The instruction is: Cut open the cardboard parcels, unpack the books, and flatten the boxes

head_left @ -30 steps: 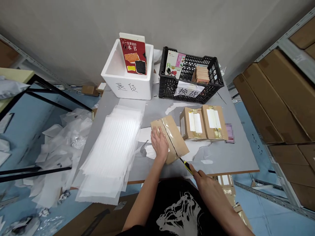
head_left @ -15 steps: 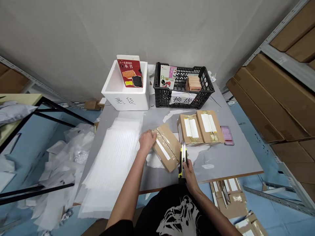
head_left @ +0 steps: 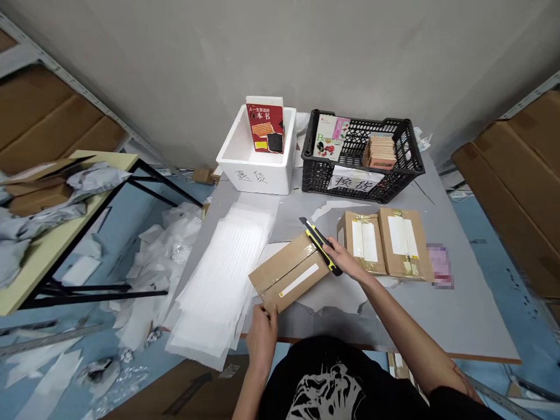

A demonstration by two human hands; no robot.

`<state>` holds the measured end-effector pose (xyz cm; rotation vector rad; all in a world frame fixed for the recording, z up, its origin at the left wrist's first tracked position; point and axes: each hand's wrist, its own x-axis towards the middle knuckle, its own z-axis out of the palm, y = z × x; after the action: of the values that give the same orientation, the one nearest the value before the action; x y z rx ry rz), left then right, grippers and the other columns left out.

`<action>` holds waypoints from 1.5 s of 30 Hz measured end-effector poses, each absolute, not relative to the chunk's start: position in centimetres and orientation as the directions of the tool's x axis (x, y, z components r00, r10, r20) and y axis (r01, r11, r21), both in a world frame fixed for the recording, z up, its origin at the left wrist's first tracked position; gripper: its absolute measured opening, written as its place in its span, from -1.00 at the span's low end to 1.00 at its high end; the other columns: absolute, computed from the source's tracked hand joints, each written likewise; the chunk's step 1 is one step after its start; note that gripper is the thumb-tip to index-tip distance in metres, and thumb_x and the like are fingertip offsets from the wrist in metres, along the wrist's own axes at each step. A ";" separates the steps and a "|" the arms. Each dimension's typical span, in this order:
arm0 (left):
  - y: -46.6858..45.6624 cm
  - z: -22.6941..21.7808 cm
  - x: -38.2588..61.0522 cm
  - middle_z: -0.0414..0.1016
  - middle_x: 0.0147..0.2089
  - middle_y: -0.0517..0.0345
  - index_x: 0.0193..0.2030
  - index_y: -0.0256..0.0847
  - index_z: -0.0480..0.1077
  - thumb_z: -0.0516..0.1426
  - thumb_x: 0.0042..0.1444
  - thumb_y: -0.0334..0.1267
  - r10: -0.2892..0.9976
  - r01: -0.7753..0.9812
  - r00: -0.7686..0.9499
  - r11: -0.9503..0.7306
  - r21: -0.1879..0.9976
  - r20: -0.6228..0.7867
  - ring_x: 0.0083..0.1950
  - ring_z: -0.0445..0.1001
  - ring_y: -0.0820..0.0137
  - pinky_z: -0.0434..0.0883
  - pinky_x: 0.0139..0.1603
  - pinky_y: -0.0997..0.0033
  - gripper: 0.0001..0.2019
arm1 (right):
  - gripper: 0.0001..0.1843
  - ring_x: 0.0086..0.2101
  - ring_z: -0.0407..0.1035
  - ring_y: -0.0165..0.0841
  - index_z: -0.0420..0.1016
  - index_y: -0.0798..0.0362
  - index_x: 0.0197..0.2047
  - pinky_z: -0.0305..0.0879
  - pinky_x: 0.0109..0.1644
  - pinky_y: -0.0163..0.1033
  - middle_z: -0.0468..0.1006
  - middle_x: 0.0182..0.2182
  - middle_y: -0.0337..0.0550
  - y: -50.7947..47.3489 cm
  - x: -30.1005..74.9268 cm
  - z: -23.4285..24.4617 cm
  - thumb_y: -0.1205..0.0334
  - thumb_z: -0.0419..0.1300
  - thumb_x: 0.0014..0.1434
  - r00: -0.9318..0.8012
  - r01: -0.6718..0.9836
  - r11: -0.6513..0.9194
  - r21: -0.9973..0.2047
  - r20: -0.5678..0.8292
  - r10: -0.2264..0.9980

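Near the front edge of the grey table (head_left: 464,321), the person's left hand (head_left: 263,329) pinches a cardboard box (head_left: 282,269) by its near-left corner while the right hand (head_left: 344,258) grips a yellow-and-black utility knife (head_left: 322,244).

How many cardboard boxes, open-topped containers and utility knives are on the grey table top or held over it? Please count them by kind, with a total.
Cardboard boxes: 3
Open-topped containers: 2 (white foam box, black crate)
Utility knife: 1
Total: 6
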<state>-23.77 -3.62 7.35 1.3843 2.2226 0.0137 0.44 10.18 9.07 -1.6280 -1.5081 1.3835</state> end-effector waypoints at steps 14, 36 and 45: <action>11.0 8.5 -16.2 -0.43 0.45 -0.38 0.43 -0.19 -0.31 0.19 -0.25 0.34 0.819 0.949 0.315 -0.257 0.185 -0.480 0.41 -0.40 -0.30 -0.22 0.21 -0.45 0.22 | -0.70 -0.19 0.40 -0.27 0.34 -0.02 -0.16 0.33 -0.10 -0.19 0.51 -0.25 -0.19 13.6 4.7 5.6 -0.02 0.07 0.14 -0.188 0.170 -0.376 -0.911 -0.405 0.895; 4.2 6.5 -21.8 -0.35 0.42 -0.41 0.41 -0.19 -0.24 0.23 -0.21 0.07 0.966 0.951 0.159 -0.205 0.230 0.205 0.36 -0.15 -0.29 0.02 0.12 -0.19 0.10 | -0.52 -0.64 0.29 -0.48 0.24 -0.20 0.27 0.24 -0.50 -0.37 0.63 -0.38 -0.27 12.1 7.3 15.1 0.15 0.00 0.29 -0.500 0.607 0.123 -0.785 -0.256 0.827; 3.2 6.0 -22.6 -0.39 0.43 -0.38 0.42 -0.14 -0.30 0.26 -0.28 0.04 0.958 0.942 0.135 -0.204 0.267 0.254 0.37 -0.15 -0.29 0.04 0.12 -0.13 0.17 | -0.53 -0.30 0.52 -0.37 0.23 -0.20 0.26 0.37 -0.28 -0.32 0.60 -0.06 -0.23 12.5 3.1 15.2 0.24 -0.01 0.31 -0.609 0.612 0.348 -0.710 -0.142 0.781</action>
<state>-22.63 3.15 5.96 2.3348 1.9553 0.5782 3.06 12.48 15.25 -1.2573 -2.3885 1.1097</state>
